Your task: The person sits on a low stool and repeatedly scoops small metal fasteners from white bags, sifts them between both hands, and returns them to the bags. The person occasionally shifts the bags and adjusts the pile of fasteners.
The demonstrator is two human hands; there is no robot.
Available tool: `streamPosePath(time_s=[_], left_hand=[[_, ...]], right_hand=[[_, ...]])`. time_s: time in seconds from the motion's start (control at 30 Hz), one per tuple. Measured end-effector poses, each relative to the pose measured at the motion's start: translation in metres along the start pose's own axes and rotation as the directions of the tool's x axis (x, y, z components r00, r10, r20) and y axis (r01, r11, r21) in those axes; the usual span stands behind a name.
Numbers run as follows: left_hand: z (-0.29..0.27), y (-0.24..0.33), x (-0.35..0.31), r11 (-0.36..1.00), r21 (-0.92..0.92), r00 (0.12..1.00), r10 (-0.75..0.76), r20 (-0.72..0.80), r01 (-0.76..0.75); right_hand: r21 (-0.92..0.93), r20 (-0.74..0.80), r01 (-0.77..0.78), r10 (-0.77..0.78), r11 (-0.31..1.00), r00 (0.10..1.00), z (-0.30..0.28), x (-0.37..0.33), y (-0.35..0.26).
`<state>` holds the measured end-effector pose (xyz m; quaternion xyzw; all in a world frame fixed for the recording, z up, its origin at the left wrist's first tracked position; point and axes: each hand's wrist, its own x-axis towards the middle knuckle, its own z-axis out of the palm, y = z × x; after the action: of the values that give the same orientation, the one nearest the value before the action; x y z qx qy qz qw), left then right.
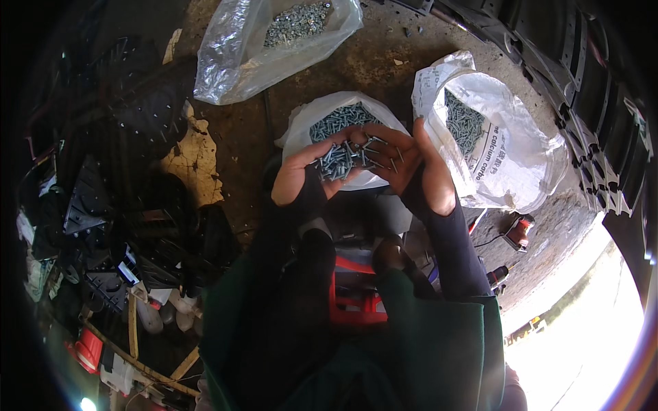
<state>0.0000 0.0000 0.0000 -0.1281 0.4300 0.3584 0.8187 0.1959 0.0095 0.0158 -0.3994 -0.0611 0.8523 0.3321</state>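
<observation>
My left hand [295, 177] and my right hand [431, 166] are cupped side by side, palms up, with a heap of silvery screws [336, 163] in them. Most of the heap lies in the left palm, and a few loose ones rest across the right fingers. Just beyond the fingers stands an open white bag [296, 129] filled with similar screws [340, 118]. To the right, close to my right hand, a printed white sack [524, 161] holds more screws [464, 123].
A clear plastic bag [229, 65] with small metal nuts [298, 25] lies at the far side. Black metal parts [582, 130] are stacked at the right. A red power tool [520, 233] and a drill [498, 275] lie on the right. Dark brackets [89, 195] clutter the left.
</observation>
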Motion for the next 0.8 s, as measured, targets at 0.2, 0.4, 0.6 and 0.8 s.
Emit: streamPosePath(time_s=[0.2, 0.4, 0.6, 0.8], left_hand=[[0.003, 0.007, -0.013, 0.998, -0.03, 0.984, 0.055, 0.17, -0.051], [0.0, 0.013, -0.034, 0.997, -0.081, 0.984, -0.004, 0.177, 0.019], [0.004, 0.011, -0.035, 0.981, -0.192, 0.979, 0.005, 0.202, 0.034], [0.004, 0.015, -0.037, 0.964, -0.259, 0.974, 0.007, 0.227, 0.053]], right_hand=[[0.143, -0.055, -0.008, 0.016, 0.99, 0.998, 0.002, 0.0, 0.004], [0.273, 0.03, -0.105, 0.101, 0.956, 0.994, 0.001, -0.005, 0.002], [0.373, 0.16, -0.133, 0.077, 0.918, 0.984, -0.014, -0.002, 0.009], [0.451, 0.213, -0.129, 0.034, 0.883, 0.976, -0.015, 0.002, 0.01]])
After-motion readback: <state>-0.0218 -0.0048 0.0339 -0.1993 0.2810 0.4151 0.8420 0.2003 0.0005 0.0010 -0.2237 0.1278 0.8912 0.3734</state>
